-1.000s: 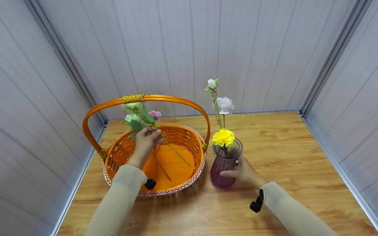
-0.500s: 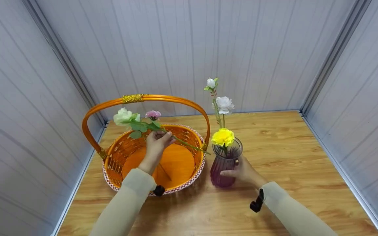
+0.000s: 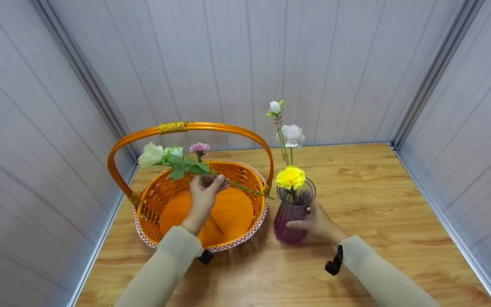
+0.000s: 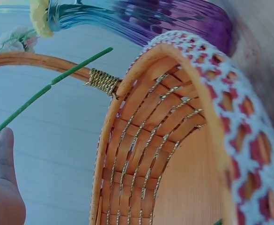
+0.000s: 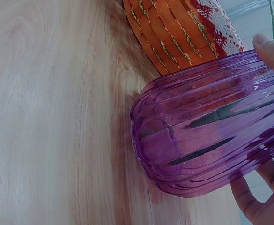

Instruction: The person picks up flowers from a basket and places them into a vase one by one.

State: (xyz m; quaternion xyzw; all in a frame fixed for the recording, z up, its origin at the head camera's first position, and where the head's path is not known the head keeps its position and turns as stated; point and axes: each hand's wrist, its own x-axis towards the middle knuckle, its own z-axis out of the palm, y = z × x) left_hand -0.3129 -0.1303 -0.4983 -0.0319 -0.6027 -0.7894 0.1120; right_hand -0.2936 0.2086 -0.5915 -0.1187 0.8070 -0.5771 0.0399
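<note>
My left hand [image 3: 203, 194] pinches the green stem of a pale green-white flower [image 3: 151, 154] with two blooms and leaves. It holds the flower over the basket [image 3: 230, 211], blooms to the left, the stem's cut end [image 4: 87, 63] reaching past the basket's right side. A pink carnation [image 3: 200, 147] leans in the basket behind the flower, its stem partly hidden. With thumb and fingers around its side, my right hand [image 3: 320, 224] grips a ribbed purple glass vase [image 3: 283, 221], which stands upright on the table. The vase holds a yellow carnation [image 3: 290, 177], a white bloom [image 3: 292, 135] and a white bud stem [image 3: 275, 107].
The basket's tall arched handle [image 3: 228, 128] rises over it, its right end between my left hand and the vase. A wooden tabletop [image 3: 382, 204] lies beneath everything. Pale panel walls [image 3: 335, 76] close off the back and both sides.
My left hand has moved right with the green-white flower. Its stem has swung from slanting down into the basket to nearly level, pointing at the vase. My right hand and the vase stay put.
</note>
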